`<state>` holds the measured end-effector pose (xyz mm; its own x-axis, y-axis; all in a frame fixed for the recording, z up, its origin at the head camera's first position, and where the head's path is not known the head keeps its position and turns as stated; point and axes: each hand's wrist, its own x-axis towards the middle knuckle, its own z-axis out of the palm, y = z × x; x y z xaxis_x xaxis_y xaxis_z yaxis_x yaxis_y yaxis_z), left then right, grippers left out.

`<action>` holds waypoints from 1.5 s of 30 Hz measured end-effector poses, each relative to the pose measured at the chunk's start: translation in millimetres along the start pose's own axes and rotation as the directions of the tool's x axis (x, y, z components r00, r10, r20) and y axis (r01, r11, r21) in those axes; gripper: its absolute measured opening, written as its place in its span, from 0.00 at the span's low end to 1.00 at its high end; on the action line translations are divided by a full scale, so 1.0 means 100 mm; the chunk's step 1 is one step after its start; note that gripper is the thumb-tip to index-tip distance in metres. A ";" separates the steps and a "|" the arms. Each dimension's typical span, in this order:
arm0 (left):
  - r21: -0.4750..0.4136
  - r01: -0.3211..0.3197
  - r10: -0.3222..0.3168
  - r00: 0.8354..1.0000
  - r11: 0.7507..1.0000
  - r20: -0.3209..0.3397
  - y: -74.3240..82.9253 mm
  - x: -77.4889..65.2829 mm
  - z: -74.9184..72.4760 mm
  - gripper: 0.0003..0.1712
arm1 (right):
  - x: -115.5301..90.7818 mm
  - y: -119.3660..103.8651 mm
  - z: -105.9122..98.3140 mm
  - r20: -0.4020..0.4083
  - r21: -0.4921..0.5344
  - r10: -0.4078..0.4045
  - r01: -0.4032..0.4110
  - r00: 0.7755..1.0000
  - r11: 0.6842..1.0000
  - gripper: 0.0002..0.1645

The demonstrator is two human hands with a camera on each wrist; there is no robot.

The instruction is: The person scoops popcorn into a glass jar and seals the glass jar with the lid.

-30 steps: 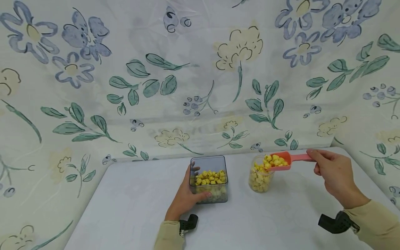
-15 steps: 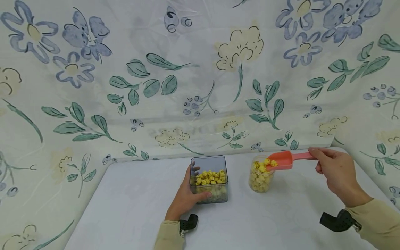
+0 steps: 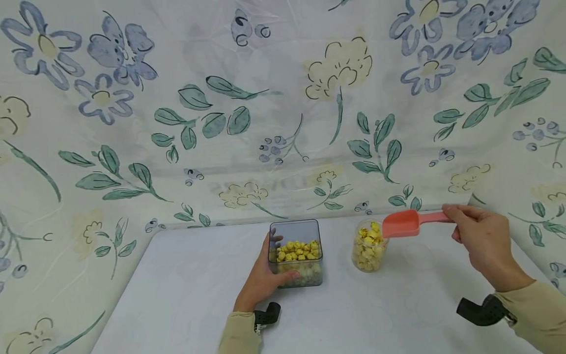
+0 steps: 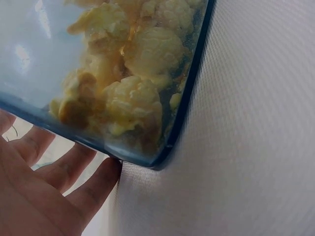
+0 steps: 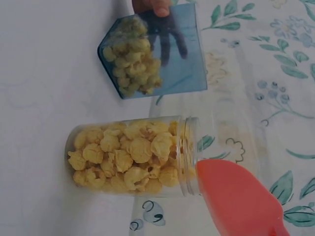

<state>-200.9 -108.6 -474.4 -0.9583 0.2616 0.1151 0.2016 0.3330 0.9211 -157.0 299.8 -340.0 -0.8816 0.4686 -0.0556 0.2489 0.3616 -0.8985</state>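
Note:
My left hand [image 3: 265,278] holds a smoky transparent square container [image 3: 295,273], thumb across its front and fingers along the left side and behind. Yellow popcorn [image 3: 297,251] fills its lower part. To the right stands a clear round jar [image 3: 369,263], filled with popcorn [image 5: 133,157] close to its threaded mouth. My right hand [image 3: 484,238] pinches the handle of a red-pink scoop [image 3: 401,224] between thumb and fingers. The scoop's front lip is at the jar's right rim, tilted down toward it. No popcorn shows in the scoop. The left wrist view shows the container's corner [image 4: 157,160] on the table.
A white-covered table [image 3: 185,285] carries the container and jar. Behind it hangs a floral cloth [image 3: 283,123], close to the table's back edge. White table surface lies between the container and the jar.
Popcorn has slid from the scoop into the jar. My right hand has drawn the scoop slightly right and up. The left hand and container have stayed in place.

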 end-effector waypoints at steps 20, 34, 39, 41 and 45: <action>-0.014 -0.010 0.010 1.000 1.000 0.005 0.00 -0.01 -0.01 0.63 | 0.00 -0.01 -0.01 0.030 0.160 0.055 -0.059 0.998 0.985 0.38; -0.025 -0.007 0.007 1.000 1.000 0.006 -0.01 -0.01 -0.01 0.63 | -0.09 -0.02 0.08 0.063 0.207 -0.042 0.028 0.997 0.978 0.31; -0.030 -0.004 0.004 1.000 1.000 0.005 -0.02 -0.01 -0.01 0.63 | -0.15 -0.06 0.14 0.061 0.135 -0.080 0.071 0.995 0.988 0.36; -0.033 -0.002 0.002 1.000 0.999 0.006 -0.02 -0.01 -0.01 0.64 | -0.17 -0.07 0.16 0.061 0.131 -0.077 0.069 0.995 0.989 0.36; -0.039 -0.005 0.005 1.000 0.999 0.009 -0.02 -0.01 -0.02 0.64 | -0.19 -0.10 0.22 0.058 0.149 -0.092 0.082 0.994 0.985 0.34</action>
<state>-200.9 -110.8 -475.6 -0.9553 0.2715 0.1166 0.1982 0.2962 0.9343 -151.1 269.8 -339.4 -0.9226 0.3858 0.0016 0.1132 0.2748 -0.9548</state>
